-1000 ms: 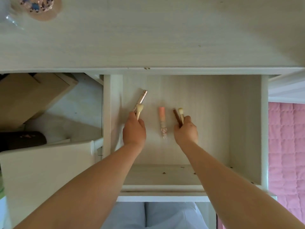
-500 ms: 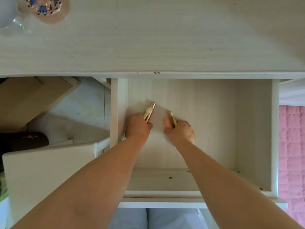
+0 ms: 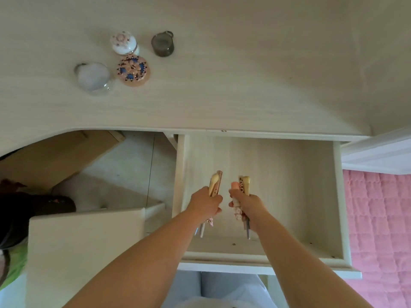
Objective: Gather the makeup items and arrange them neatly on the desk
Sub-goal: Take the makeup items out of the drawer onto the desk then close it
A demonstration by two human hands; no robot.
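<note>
1. Over the open drawer [image 3: 315, 196], both hands closed on makeup items, lifted off the drawer floor.
2. Left hand [image 3: 205, 202] — fist around two slim items [image 3: 215, 184]: one cream-tipped, one rose-gold tube; thin handle ends and a small sparkly charm stick out below the fist.
3. Right hand [image 3: 249, 204] — fist around three items [image 3: 241, 185]: a peach-capped tube with a patterned body, a brown patterned stick, a cream-tipped one.
4. On the desk [image 3: 244, 74], beyond the drawer and to its left, four small containers close together: a white floral jar [image 3: 123, 42], a grey glass cup [image 3: 162, 44], a clear glass cup [image 3: 93, 77], a round blue-and-peach ornate lid [image 3: 133, 70].
</note>
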